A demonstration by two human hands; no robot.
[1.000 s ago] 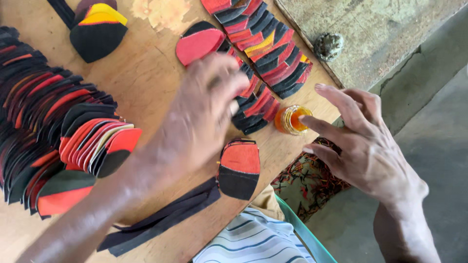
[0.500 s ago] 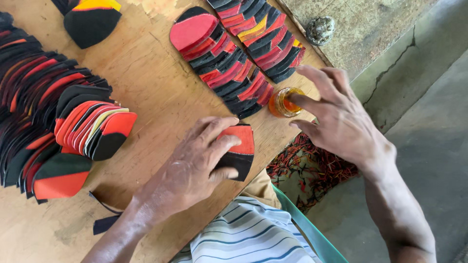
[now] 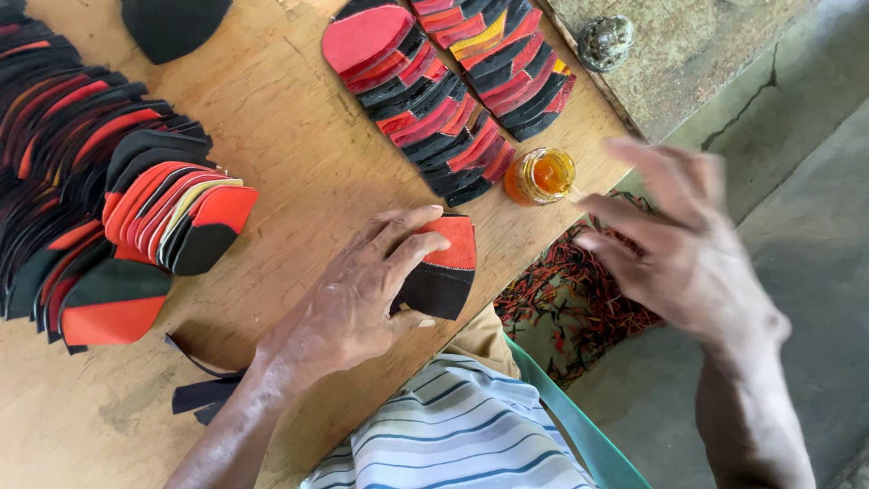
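Observation:
My left hand (image 3: 358, 299) lies on the wooden table (image 3: 290, 136) and grips a flat red and black cut piece (image 3: 448, 276), fingers on top and thumb at its near edge. My right hand (image 3: 674, 249) is blurred, off the table's right edge, with its fingers apart and nothing visible in them. It is just right of a small glass jar of orange liquid (image 3: 541, 175) that stands at the table edge.
Overlapping rows of red, black and yellow cut pieces lie at the back (image 3: 434, 81) and in a big fan at the left (image 3: 100, 190). Dark strips (image 3: 204, 394) lie near the front edge. A round stone (image 3: 605, 41) sits on a slab.
My left hand came down from the far row onto the single red and black piece and stays there. My right hand went to the jar, then drew back to the right.

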